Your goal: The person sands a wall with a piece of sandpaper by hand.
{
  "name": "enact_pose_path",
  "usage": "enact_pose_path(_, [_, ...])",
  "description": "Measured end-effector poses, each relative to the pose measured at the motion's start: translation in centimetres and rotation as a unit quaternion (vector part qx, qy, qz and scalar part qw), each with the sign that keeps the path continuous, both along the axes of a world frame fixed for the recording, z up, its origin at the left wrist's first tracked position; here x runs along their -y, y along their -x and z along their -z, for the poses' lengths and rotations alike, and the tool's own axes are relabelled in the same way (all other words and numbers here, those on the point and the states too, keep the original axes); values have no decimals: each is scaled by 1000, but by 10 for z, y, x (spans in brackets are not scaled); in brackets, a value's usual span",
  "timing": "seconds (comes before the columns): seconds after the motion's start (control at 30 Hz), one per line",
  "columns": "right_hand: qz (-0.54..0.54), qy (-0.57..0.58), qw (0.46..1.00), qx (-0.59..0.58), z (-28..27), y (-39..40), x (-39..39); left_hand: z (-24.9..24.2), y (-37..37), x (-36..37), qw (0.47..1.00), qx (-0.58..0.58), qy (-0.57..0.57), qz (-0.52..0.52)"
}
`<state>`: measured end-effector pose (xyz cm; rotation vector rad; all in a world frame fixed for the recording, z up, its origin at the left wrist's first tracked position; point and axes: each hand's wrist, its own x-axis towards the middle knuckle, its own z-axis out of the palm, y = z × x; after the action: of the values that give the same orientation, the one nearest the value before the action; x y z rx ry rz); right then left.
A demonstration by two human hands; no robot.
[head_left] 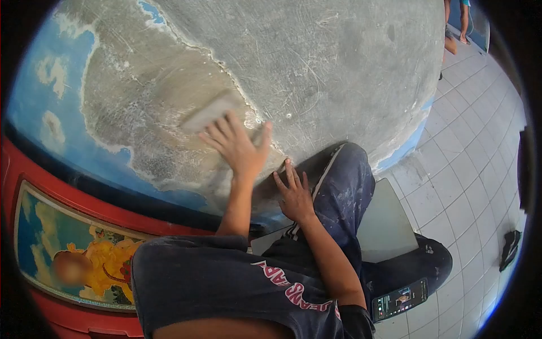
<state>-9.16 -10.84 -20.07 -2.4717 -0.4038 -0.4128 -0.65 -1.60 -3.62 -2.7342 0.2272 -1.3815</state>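
Note:
My left hand (240, 150) is pressed to a wall, its fingers over the lower edge of a flat grey rectangular block (210, 112) that lies against the surface; hand and block are smeared by motion. The wall (316, 68) is bare grey plaster with scratches, and a ragged crack runs down past the block. A damp-looking brownish patch (169, 101) surrounds the block. Lower down, my right hand (296, 195) has its fingers spread, fingertips at the wall's surface beside my dusty knee (353, 169).
Blue paint with white clouds (51, 73) borders the bare plaster at left. Below it stands a red frame (158, 223) around a painted picture (39, 248). A phone (400, 299) rests by my leg. Tiled floor (468, 152), a dark shoe (510, 248) and another person's hand (464, 38) show at right.

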Motion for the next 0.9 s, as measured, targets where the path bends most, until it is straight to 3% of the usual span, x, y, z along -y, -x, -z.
enact_pose_path(0.1, [-16, -12, 1000, -10, -2, 1, 0, 21, 10, 0, 993, -42, -96, 49])
enact_pose_path(0.17, [-9, -25, 1000, 3, -1, 2, 0, 11, 10, -14, 991, -73, -112, 12])
enact_pose_path(0.27, [-10, -20, 1000, -4, -1, 1, 0, -38, 8, -25, 999, -10, -35, -19])
enact_pose_path(0.33, [-10, -13, 1000, -4, 0, 1, -2, -71, 1, -30, 985, 166, 42, 29])
enact_pose_path(0.4, [-7, -5, 1000, 2, -1, -1, -3, -65, -3, -31, 986, 166, 30, 12])
enact_pose_path(0.43, [-8, -2, 1000, -3, -2, -1, -2, -57, -7, -29, 987, 162, 22, -1])
enact_pose_path(0.5, [-8, 1, 1000, -11, -1, -1, 0, -19, -6, -22, 997, 43, -7, -60])
enact_pose_path(0.57, [-8, -8, 1000, 0, 3, 0, -2, 26, -1, -14, 997, -25, -63, -20])
enact_pose_path(0.67, [-20, -55, 998, -23, -5, 3, 0, 30, 22, -5, 992, -75, -68, 68])
enact_pose_path(0.8, [-28, -72, 997, -24, -7, 6, 1, -30, 18, -16, 998, -1, -38, 45])
enact_pose_path(0.87, [-21, -11, 999, -22, -4, 2, 0, -61, 10, -19, 992, 114, 29, 50])
enact_pose_path(0.9, [-22, -12, 1000, -18, -2, 0, -2, -62, 9, -19, 991, 118, 29, 49])
